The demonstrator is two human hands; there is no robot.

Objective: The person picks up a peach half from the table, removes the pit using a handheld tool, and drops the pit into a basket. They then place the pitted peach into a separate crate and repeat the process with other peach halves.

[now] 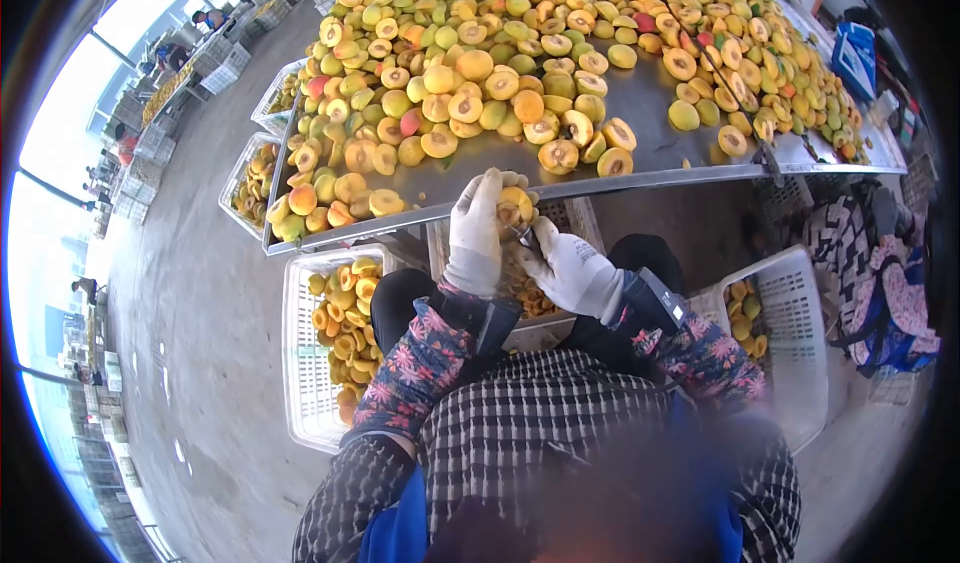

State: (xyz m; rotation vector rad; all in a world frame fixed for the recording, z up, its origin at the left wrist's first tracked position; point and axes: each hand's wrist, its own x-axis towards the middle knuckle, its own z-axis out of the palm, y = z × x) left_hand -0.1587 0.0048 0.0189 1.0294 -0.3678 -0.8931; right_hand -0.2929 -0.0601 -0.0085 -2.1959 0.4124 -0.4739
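Observation:
My left hand, in a pale work glove, holds a yellow peach half just in front of the metal table's near edge. My right hand, also gloved, is closed around a small metal tool with its tip at the fruit. The tool's exact kind is hard to make out, as the fingers cover most of it. Below both hands, between the knees, stands a crate with cut fruit pieces inside. Halved peaches, several with pits showing, are heaped on the table above my hands.
The metal table has a raised front rim. A white basket of hollowed halves stands at the left, another white basket at the right. More baskets sit beyond the table's left side. Bags and cloth lie far right. Other people work in the distance.

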